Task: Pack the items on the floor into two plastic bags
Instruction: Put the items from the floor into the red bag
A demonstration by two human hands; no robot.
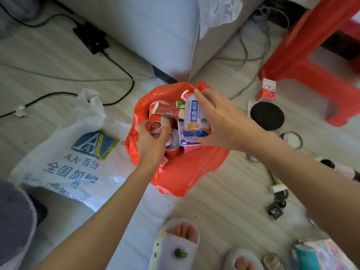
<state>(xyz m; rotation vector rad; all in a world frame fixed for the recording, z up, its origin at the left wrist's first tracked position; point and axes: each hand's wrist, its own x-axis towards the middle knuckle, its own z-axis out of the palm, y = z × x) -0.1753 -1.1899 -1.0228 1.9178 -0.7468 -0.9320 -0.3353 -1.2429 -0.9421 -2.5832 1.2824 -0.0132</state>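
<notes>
A red plastic bag (181,172) stands open on the floor in the middle, with cans and cartons inside. My right hand (224,121) grips a blue-and-white drink can (194,119) over the bag's mouth. My left hand (150,141) reaches into the bag and holds a red can (155,126) by its top. A white plastic bag (78,152) with blue print lies flat to the left. A red-and-white milk carton (267,90) stands on the floor at the right.
A black round lid (267,115), a glass jar (292,140), a small camera (274,210) and a teal bottle (307,256) lie at the right. A red stool (303,55) stands behind them. Cables cross the floor at the back. My slippered feet (179,242) are below.
</notes>
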